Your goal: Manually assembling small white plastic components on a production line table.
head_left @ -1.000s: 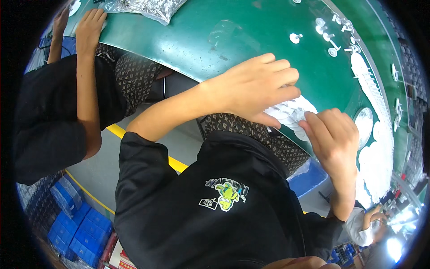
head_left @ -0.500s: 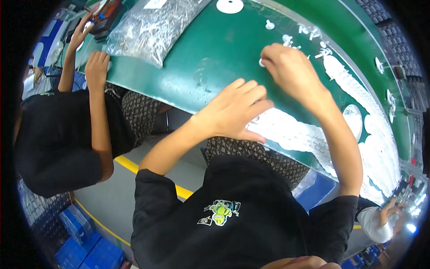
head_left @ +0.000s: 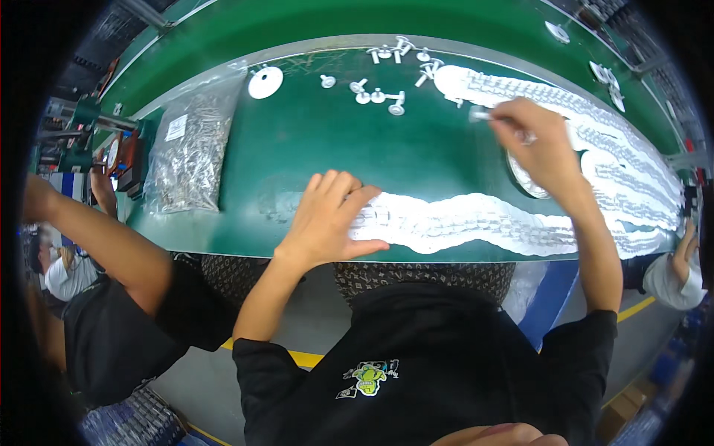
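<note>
A long row of thin white discs (head_left: 461, 223), overlapping on edge, runs along the near side of the green table (head_left: 342, 149). At its left end lies my left hand (head_left: 323, 215), palm down, thumb and fingers spread around the last discs. To the right my right hand (head_left: 539, 141) is raised over the table, pinching a small white part with a stem (head_left: 480, 114), blurred by motion. Several loose white stemmed parts (head_left: 378, 96) lie toward the far edge. Below my right hand, a round white dish (head_left: 524, 178) is partly hidden.
More rows of white discs (head_left: 632, 171) cover the table's right side. A clear bag of metal pieces (head_left: 195, 149) and a white disc (head_left: 265, 82) lie at the left. A co-worker's arm (head_left: 111, 238) reaches in beside a machine (head_left: 89, 137) on the left.
The whole view has turned, shifting the table and bag. My right hand has moved right from the loose parts, carrying the small white part. My left hand stays at the row's end.
</note>
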`<state>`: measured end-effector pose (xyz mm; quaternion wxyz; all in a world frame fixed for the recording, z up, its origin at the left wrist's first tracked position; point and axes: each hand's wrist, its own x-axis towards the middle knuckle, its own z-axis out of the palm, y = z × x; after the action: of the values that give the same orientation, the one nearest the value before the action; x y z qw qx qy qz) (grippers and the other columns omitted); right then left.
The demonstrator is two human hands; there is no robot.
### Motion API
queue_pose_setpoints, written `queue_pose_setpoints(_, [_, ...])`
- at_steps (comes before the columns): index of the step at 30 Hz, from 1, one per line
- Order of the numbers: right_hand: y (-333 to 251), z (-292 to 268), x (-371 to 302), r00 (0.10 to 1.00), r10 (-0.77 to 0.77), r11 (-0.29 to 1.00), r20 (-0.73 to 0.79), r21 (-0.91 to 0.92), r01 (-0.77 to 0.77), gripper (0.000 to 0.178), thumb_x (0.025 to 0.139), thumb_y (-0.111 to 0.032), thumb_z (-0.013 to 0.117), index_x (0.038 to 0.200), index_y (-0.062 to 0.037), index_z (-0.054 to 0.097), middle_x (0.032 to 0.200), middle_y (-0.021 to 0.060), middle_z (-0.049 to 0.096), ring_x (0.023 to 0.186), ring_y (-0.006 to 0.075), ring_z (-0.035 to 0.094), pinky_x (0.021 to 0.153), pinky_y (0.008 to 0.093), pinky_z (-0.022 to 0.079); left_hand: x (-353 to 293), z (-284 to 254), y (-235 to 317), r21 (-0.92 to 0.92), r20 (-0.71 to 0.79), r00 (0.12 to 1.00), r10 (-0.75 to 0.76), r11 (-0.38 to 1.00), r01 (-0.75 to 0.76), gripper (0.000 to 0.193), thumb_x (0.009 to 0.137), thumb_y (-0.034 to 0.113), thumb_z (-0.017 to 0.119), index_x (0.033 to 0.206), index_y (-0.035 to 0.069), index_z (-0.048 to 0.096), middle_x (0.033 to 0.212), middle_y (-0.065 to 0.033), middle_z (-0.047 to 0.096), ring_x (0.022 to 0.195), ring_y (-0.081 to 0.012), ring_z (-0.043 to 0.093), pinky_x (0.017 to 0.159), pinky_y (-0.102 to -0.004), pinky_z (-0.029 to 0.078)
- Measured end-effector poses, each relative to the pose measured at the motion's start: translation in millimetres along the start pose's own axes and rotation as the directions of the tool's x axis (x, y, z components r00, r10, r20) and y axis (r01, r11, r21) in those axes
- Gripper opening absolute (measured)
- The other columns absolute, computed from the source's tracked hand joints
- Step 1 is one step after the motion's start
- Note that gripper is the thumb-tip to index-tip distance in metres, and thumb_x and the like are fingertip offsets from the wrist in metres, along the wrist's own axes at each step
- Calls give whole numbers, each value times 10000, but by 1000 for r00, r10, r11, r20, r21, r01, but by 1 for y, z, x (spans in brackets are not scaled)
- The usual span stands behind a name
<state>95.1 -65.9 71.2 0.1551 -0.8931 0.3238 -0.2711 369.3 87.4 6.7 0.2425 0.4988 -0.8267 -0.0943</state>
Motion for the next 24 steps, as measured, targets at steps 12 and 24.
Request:
queue_pose_setpoints(12, [82,-52,-84,932,349,934,-98,-44,-355,92,773,3,673,861,-1,644,781,52,636,623,107,543,591,233,433,60,11,-27,-68,102,969,223,974,-217,651,592,451,804,1064,60,581,906,-88,486,844,-274,475,746,-371,383])
queue_pose_setpoints(24, [93,-40,-78,974,206,963,-91,-155,-218,136,737,54,683,850,-8,641,830,83,635,614,155,543,573,253,456,81,17,-40,-162,132,937,322,940,-301,758,597,553,752,1126,40,574,930,-105,502,879,-299,491,782,-399,394])
